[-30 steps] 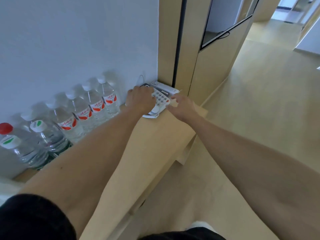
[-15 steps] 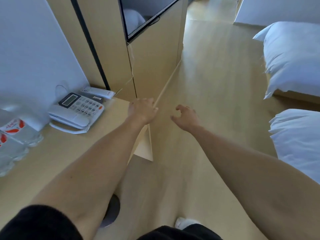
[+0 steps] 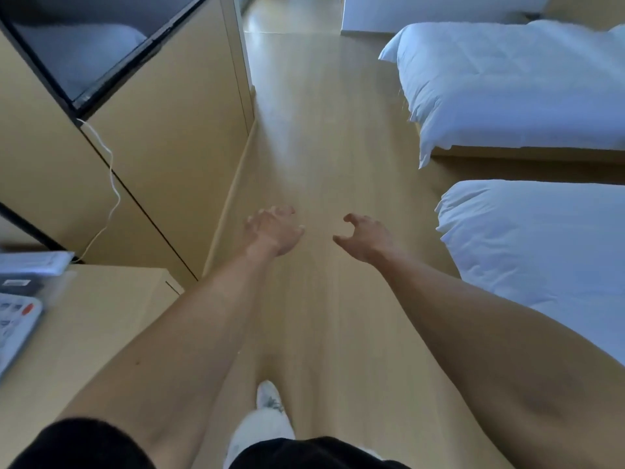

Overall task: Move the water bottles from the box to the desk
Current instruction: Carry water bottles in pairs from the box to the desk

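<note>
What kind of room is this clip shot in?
Most likely a hotel room: two beds with white bedding and, a wooden desk carrying a desk phone, and a wall-mounted dark screen.

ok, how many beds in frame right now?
2. The far bed is at upper right; the near bed is at right, just beyond the right hand. A strip of wooden floor separates them. Both run off the right edge, so more may lie beyond.
</note>
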A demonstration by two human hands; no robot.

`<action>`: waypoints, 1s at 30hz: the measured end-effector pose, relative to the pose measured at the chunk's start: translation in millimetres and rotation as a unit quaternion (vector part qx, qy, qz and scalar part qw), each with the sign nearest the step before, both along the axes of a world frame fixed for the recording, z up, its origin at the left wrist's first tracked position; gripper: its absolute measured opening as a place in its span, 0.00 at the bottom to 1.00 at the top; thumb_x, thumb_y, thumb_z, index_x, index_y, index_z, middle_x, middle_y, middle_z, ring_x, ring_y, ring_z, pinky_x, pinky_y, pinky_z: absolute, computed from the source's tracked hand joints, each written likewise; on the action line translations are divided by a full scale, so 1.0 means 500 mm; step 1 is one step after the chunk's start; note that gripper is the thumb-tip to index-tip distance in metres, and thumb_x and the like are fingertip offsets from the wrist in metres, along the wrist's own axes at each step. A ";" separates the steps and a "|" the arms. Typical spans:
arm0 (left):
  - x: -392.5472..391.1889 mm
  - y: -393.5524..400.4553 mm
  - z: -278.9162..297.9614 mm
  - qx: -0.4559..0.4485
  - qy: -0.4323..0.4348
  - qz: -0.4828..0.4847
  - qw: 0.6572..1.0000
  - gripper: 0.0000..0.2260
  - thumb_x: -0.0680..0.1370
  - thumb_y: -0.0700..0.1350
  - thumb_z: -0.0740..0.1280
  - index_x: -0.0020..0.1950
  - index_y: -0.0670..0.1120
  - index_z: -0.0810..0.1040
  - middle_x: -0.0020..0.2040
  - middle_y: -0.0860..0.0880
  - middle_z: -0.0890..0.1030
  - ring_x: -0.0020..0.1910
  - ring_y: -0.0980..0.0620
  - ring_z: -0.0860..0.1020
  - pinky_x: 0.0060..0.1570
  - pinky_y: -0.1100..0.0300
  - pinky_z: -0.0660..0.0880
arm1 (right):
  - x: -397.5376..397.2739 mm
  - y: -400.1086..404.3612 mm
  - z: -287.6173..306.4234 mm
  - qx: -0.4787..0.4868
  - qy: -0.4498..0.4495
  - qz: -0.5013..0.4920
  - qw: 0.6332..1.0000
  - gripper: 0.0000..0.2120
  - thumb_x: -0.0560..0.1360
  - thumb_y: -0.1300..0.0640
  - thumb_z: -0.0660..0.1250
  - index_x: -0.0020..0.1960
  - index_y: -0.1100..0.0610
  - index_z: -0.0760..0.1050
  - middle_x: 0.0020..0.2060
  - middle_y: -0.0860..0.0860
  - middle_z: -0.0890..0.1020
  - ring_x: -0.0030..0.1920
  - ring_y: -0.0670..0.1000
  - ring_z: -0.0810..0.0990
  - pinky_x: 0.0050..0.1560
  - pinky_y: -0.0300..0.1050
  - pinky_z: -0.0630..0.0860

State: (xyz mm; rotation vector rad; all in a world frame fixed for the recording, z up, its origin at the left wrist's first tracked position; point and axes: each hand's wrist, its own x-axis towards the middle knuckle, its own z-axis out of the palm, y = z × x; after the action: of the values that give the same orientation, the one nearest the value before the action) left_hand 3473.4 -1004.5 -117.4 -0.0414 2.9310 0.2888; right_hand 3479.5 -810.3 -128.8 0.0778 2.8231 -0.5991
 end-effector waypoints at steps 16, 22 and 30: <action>-0.574 -0.006 -0.010 -0.018 -0.039 -0.073 0.996 0.24 0.81 0.58 0.58 0.77 0.56 0.64 0.77 0.48 0.66 0.76 0.46 0.65 0.72 0.48 0.57 | -0.479 0.014 0.043 0.086 -0.025 -0.040 0.995 0.32 0.76 0.38 0.64 0.78 0.42 0.60 0.75 0.49 0.65 0.74 0.54 0.64 0.70 0.54 0.68; -0.739 0.020 0.009 -0.024 -0.038 -0.107 0.993 0.22 0.82 0.55 0.57 0.77 0.55 0.64 0.77 0.48 0.66 0.74 0.45 0.67 0.72 0.49 0.59 | -0.633 0.004 0.059 0.100 -0.023 -0.043 0.994 0.33 0.76 0.37 0.63 0.78 0.42 0.59 0.76 0.49 0.65 0.75 0.54 0.63 0.70 0.54 0.68; -0.930 0.073 -0.004 -0.012 -0.057 -0.131 0.990 0.25 0.82 0.56 0.57 0.79 0.56 0.62 0.78 0.48 0.64 0.76 0.44 0.64 0.74 0.45 0.59 | -0.831 0.044 0.030 0.110 -0.039 -0.048 0.992 0.34 0.75 0.36 0.64 0.77 0.41 0.58 0.77 0.50 0.63 0.76 0.55 0.62 0.72 0.54 0.65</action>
State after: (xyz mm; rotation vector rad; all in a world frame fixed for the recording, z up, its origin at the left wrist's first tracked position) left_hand 3008.5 -967.8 -119.2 0.3114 2.7839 0.2030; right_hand 3064.2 -788.1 -113.7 0.2731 2.8109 -0.2932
